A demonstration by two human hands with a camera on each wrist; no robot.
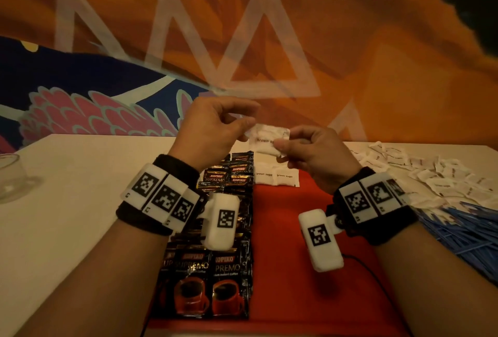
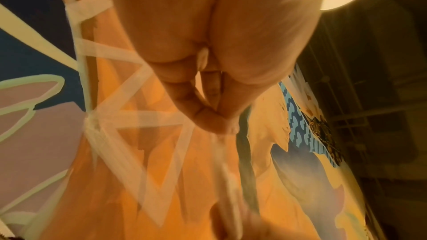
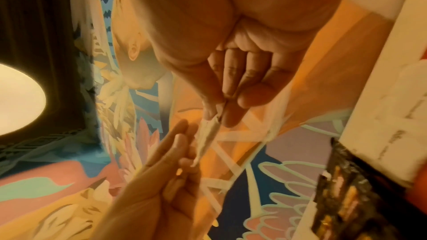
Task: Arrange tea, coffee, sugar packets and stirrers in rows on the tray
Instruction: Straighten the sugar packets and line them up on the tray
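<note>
Bare red tray (image 1: pixel 296 229) right of coffee sachets (image 1: pixel 215 269)

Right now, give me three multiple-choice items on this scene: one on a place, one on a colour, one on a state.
1. Where do the coffee sachets lie on the tray?
A. left part
B. right part
C. off the tray

2. What colour are the stirrers?
A. white
B. blue
C. green

3. What holds the raised sugar packet?
A. nothing
B. left hand alone
C. both hands

Key: 1 A, they cover the tray's left side. 2 B, the pile at right is blue. 3 C, the left hand and right hand each pinch an end.
</note>
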